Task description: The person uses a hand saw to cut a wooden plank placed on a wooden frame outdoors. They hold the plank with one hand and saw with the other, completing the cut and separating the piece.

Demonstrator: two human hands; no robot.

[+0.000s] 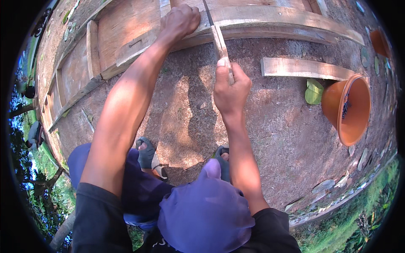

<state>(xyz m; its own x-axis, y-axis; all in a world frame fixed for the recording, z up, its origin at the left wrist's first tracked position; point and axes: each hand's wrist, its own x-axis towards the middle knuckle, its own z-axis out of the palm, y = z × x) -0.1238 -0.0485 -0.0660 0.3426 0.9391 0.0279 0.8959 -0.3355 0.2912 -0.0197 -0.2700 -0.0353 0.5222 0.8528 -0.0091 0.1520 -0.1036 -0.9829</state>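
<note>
- The right hand point(232, 90), a bit past 12 o'clock from the middle of the view, is wrapped around a long tool point(219, 40), with the thumb on top.
- The tool points to 12 o'clock, with a pale wood grip and a thin, dark far end. That end goes out of view, so I cannot tell what kind it is.
- The left hand point(179, 21), near 12 o'clock, is curled into a fist at the wooden frame point(261, 16). I cannot tell if anything is inside it.
- To work well here, I think the right hand should grip firmly and go slowly, and the left should press the wood down, away from the dark end.
- The frame runs from 9 o'clock over 12 to 2, with flat panels and crossbars.
- The ground point(278, 126) is brown and bare, with sun spots; it may be bumpy, so the wood could rock.
- A loose board point(306, 68) lies at 2 o'clock.
- Toward 3 o'clock are a yellow-green leaf point(314, 91) and an orange bucket point(335, 105) with small dark bits inside.
- Grass point(363, 217) grows at 4 o'clock.
</note>
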